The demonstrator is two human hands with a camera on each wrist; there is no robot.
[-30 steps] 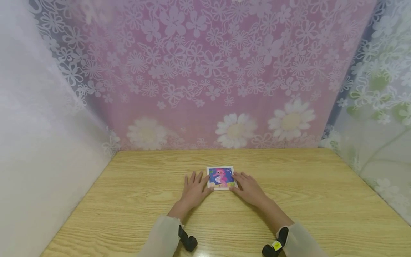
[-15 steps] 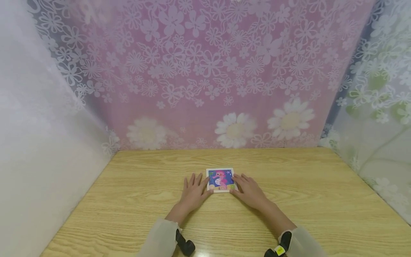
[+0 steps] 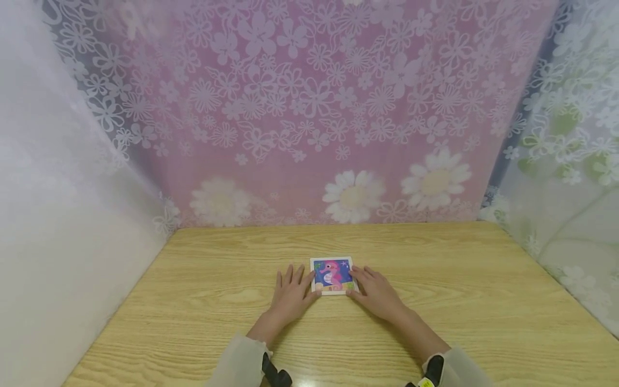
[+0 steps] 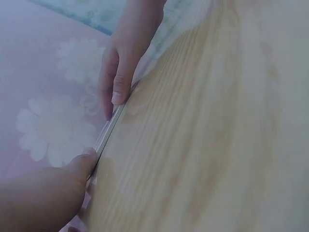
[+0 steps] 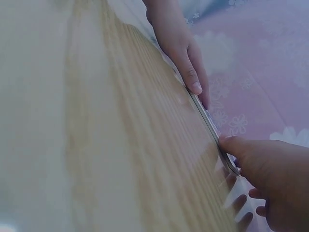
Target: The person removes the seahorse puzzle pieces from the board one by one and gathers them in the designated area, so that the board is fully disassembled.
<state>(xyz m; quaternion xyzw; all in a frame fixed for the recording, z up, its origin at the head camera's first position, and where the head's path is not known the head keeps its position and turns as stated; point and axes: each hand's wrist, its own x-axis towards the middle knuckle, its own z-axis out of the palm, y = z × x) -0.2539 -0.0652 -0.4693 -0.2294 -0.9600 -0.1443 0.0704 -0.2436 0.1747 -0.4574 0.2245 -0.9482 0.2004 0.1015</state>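
Observation:
A small flat picture board (image 3: 331,274) with a white border lies near the middle of the table, showing a pink seahorse on blue. My left hand (image 3: 290,295) holds its left near corner, thumb at the near edge and index finger at the side, the other fingers spread out. On the opposite side, my right hand (image 3: 379,295) holds the right near corner in the same manner. Seen edge-on in the left wrist view, the board (image 4: 107,133) looks thin. The right wrist view shows the right thumb (image 5: 231,144) against the board's edge.
The wood-grain table (image 3: 217,258) is glossy and reflects the fingers. Behind it hangs a pink curtain (image 3: 290,188) with white flowers. A pale curtain (image 3: 72,242) borders the left side and a flowered one (image 3: 570,215) the right.
Both hands and the seahorse picture board have shifted slightly nearer to me. The fingers stay at the same corners.

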